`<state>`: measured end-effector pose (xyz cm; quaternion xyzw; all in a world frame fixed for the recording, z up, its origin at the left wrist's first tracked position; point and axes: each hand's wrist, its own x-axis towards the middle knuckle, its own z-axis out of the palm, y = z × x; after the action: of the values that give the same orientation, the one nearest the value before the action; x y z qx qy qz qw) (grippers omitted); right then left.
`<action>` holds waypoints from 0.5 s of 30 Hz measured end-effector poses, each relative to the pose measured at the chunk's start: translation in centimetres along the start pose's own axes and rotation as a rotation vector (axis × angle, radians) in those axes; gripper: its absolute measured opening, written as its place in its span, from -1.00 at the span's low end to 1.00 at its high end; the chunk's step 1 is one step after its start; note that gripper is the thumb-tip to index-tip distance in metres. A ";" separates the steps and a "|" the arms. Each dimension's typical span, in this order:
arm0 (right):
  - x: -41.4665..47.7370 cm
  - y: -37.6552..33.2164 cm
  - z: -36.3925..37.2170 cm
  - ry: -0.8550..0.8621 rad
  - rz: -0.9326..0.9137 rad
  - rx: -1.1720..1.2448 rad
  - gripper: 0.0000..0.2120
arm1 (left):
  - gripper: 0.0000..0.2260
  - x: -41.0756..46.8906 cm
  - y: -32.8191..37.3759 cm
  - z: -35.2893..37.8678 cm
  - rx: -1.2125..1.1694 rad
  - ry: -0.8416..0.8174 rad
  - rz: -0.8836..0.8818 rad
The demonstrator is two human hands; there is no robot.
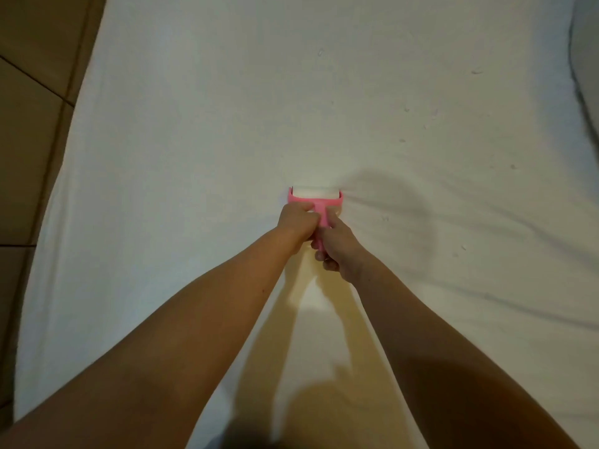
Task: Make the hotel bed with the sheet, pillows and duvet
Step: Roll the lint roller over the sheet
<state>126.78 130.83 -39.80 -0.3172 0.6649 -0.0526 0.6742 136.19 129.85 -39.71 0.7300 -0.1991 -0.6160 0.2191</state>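
Note:
A white sheet (227, 124) covers the bed and fills most of the view, smooth at left and creased at right. A pink lint roller (315, 197) with a white roll lies pressed on the sheet near the middle. My left hand (296, 222) grips the pink handle just behind the roll. My right hand (337, 251) grips the lower end of the same handle, fingers curled under it. Both arms stretch forward over the sheet. Small specks of lint dot the sheet at upper right.
Brown floor tiles (35, 108) run along the bed's left edge. A grey-white pillow or folded bedding (586, 76) lies at the far right edge. Wrinkles (453, 222) fan out right of the roller.

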 end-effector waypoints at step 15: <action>0.9 -3.8 3.6 0.028 -0.113 -0.024 -0.55 | -0.82 2.0 1.9 -4.1 -0.084 0.033 0.026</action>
<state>131.54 128.64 -38.99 -0.3614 0.6559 -0.0869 0.6569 140.50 127.46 -39.62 0.7275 -0.1789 -0.6089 0.2607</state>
